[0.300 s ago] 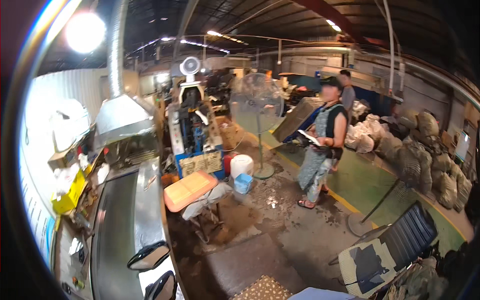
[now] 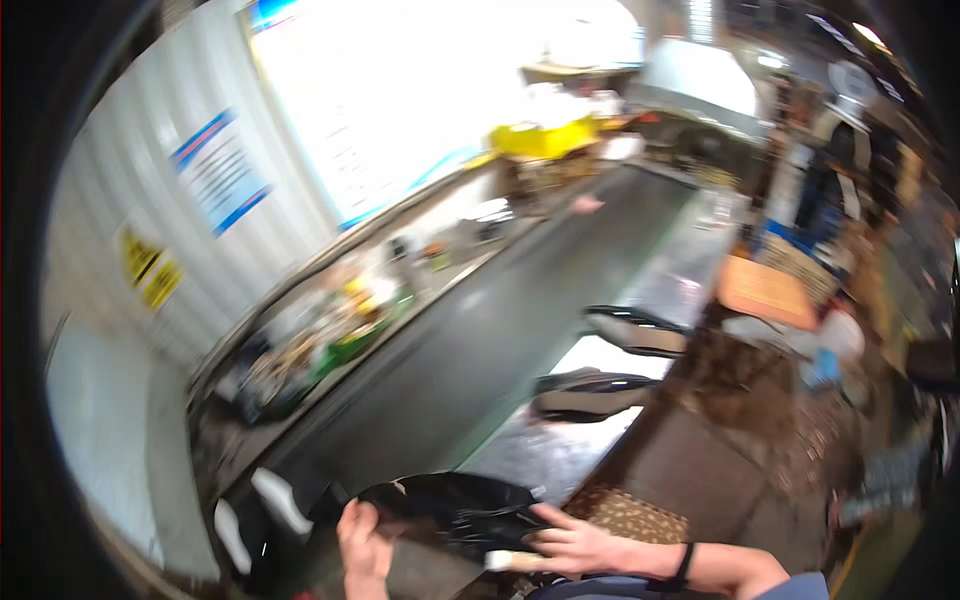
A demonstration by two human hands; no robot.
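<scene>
Glossy black piece (image 2: 455, 510) lies between the two hands, its ends at the fingertips. Probably light; surface looks smooth, maybe slippery, easily scuffed. Stiffness hard to judge through blur. Best hold, I judge: both ends, pads flat, nails off the shine.

Left hand (image 2: 366, 545): fingers half bent, tips against the near-left end; pinch or touch, cannot tell. Right hand (image 2: 572, 543): fingers loosely extended, tips at the opposite end; closure unclear. Pale stub (image 2: 514, 561) at its thumb side, wrap or small object unclear. Two black shoes (image 2: 595, 395) beyond the right fingers.

Black wristband (image 2: 685, 566), blue-grey sleeve (image 2: 802, 589)
</scene>
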